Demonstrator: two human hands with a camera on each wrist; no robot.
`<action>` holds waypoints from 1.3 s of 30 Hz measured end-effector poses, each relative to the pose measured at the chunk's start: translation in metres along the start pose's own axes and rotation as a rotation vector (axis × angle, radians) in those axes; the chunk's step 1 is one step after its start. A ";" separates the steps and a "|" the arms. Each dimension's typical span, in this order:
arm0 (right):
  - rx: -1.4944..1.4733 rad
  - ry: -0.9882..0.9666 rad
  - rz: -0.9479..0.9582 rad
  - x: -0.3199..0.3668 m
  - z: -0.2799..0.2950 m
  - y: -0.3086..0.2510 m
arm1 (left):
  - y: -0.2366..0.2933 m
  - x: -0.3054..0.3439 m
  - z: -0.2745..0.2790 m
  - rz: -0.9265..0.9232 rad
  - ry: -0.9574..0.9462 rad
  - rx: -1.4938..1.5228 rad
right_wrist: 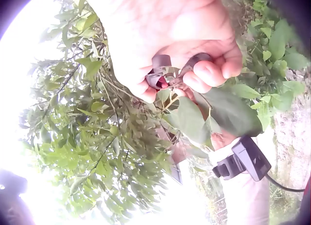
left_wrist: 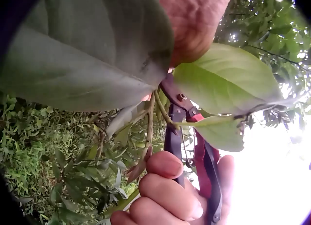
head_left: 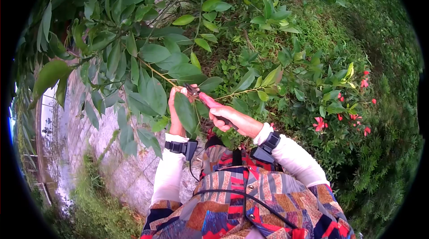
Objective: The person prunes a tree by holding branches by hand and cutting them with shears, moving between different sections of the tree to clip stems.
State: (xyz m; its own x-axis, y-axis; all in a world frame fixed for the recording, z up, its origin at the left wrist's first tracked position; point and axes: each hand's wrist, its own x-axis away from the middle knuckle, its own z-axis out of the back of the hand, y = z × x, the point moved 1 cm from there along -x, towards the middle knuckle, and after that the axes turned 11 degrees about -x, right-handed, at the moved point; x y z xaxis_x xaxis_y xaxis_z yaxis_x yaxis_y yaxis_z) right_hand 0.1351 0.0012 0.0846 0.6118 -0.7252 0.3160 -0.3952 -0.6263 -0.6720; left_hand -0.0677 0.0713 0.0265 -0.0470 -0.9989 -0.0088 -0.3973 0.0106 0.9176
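My right hand (head_left: pixel 232 119) grips red-and-black pruning shears (head_left: pixel 208 100); in the left wrist view its fingers (left_wrist: pixel 163 198) wrap the handles, and in the right wrist view the hand (right_wrist: pixel 180 35) fills the top. My left hand (head_left: pixel 175 111) holds a leafy branch (head_left: pixel 158 73) just left of the shears' head, partly hidden behind a large leaf (head_left: pixel 185 112). The dark metal head of the shears (left_wrist: pixel 179 99) is beside the forked green stem (left_wrist: pixel 164 110), close under the left hand (left_wrist: pixel 197 25). Leaves hide the blade tips, so whether they touch the stem is unclear.
Leafy branches (head_left: pixel 120 2) hang above and left of the hands. A shrub with red flowers (head_left: pixel 320 124) stands at the right. Stone paving (head_left: pixel 129 174) lies at lower left, beside grass (head_left: pixel 89 207). A dark cable (head_left: pixel 223 191) crosses the patterned clothing.
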 end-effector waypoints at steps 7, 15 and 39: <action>-0.077 0.007 0.011 -0.018 -0.007 0.005 | 0.000 -0.007 0.012 0.027 -0.040 -0.032; -0.191 0.030 0.082 -0.014 -0.010 0.014 | 0.012 -0.002 0.010 0.066 -0.022 -0.122; 0.007 -0.028 -0.057 -0.027 -0.018 -0.018 | -0.016 -0.006 0.029 0.256 0.023 0.190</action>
State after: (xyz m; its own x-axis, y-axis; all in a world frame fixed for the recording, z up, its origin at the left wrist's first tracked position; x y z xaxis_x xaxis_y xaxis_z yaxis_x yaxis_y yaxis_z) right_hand 0.1128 0.0271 0.1001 0.6518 -0.6804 0.3349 -0.3550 -0.6640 -0.6580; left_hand -0.0879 0.0789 -0.0001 -0.1480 -0.9634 0.2237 -0.5394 0.2682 0.7982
